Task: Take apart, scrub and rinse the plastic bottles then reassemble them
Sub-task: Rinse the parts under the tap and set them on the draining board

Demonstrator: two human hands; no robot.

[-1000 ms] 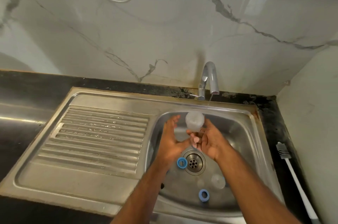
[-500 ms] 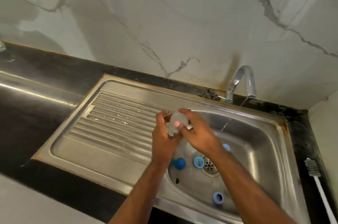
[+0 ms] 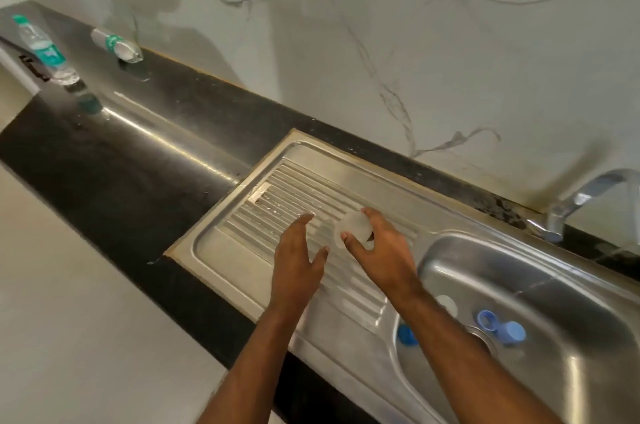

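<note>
The right hand [image 3: 377, 243] pinches a clear bottle part [image 3: 353, 228] above the ribbed drainboard [image 3: 277, 202]; the left hand [image 3: 299, 254] hovers spread beside it, holding nothing. Wet plastic in a fingertip grip could slip, and the sloped ribs may roll it into the sink basin [image 3: 554, 285].

You can read no text anywhere. The upright bottle [image 3: 43, 49] and the lying bottle [image 3: 116, 45] carry green labels, too blurred to read.

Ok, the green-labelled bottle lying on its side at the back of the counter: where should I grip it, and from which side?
Grip the lying bottle round its green-labelled middle, coming from above with the hand across its length. It lies flat on the black counter close to the wall, so the far side looks cramped. The left hand is free; the right hand holds a clear bottle part.
</note>
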